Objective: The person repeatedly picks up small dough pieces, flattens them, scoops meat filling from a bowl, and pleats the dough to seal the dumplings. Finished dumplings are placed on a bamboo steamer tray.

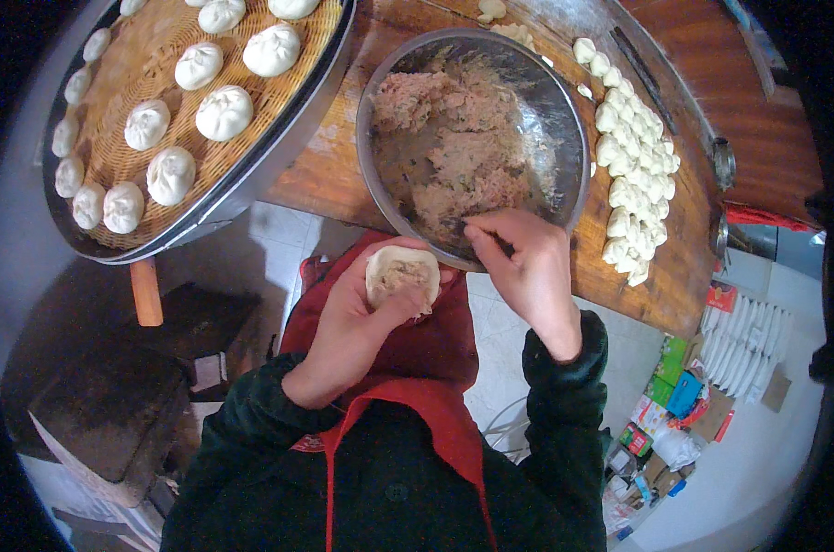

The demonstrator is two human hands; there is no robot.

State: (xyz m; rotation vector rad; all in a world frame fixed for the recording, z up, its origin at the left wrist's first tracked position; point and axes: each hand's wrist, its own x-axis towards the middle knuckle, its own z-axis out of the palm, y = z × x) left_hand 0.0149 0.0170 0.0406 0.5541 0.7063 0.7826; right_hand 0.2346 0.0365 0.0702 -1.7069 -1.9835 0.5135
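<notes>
My left hand (341, 338) cradles a round dough wrapper (432, 265), just off the table's near edge. Pale minced filling (395, 274) lies in the wrapper's middle, and my left thumb rests on it. Over the near rim of a metal bowl (555, 141) is my right hand (527, 265), with thumb and forefinger drawn close together. Whether those fingers hold anything is hard to make out. Pinkish minced meat with green flecks (468, 155) covers much of the bowl's inside.
Left of the bowl, several pleated buns (223, 112) sit on a woven steamer mat (113, 65); a wooden handle (146, 293) juts below. Several small dough pieces (634, 162) cover the wooden table's (693, 276) right side, near a dark stick (644, 79). Boxes (686, 393) are stacked lower right.
</notes>
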